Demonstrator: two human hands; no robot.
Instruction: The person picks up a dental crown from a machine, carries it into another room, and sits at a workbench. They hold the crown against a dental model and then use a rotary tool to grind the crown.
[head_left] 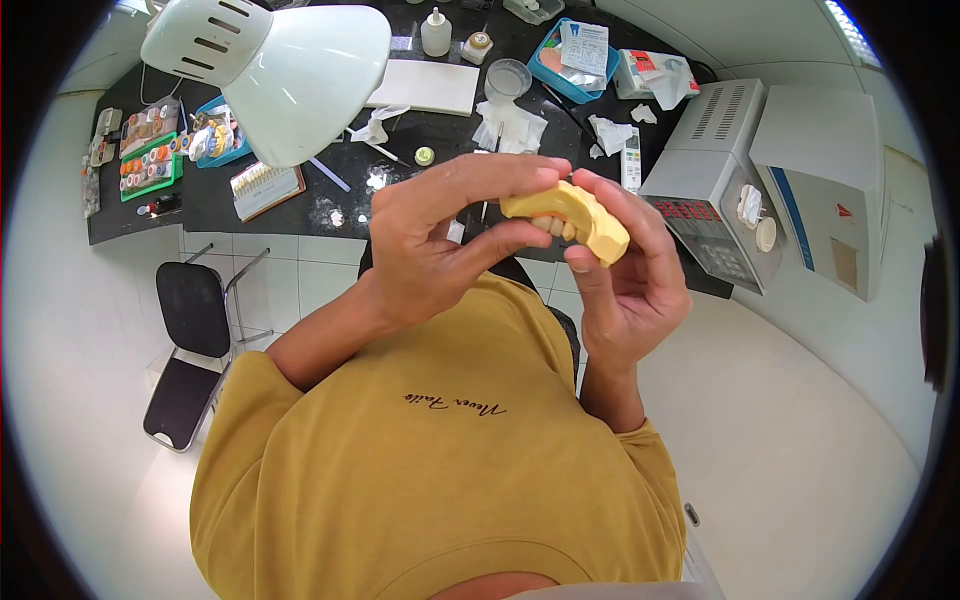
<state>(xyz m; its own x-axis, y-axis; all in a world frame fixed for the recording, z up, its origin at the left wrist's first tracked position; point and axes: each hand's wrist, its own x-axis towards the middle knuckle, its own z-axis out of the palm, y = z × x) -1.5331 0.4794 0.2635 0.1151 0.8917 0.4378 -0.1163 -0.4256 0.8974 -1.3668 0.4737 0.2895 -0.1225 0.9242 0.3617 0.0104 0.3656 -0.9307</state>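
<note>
A yellow dental cast (585, 222) is held up in front of my chest, with several whitish teeth (556, 227) showing along its lower edge. My left hand (450, 215) pinches its left end between thumb and fingers. On the other end, my right hand (637, 270) grips the cast with the thumb below and the fingers above. Fingertips cover parts of both ends. Just beyond the hands, a crumpled white tissue (512, 128) and a small round yellow-green item (424, 156) lie on the black worktop (330, 205).
A white lamp (310, 80) overhangs the worktop at upper left. A shade guide (268, 190), a blue basket (572, 62) and a white bottle (436, 33) are on it. Grey-white machines (715, 180) stand at right; a black chair (190, 330) is at left.
</note>
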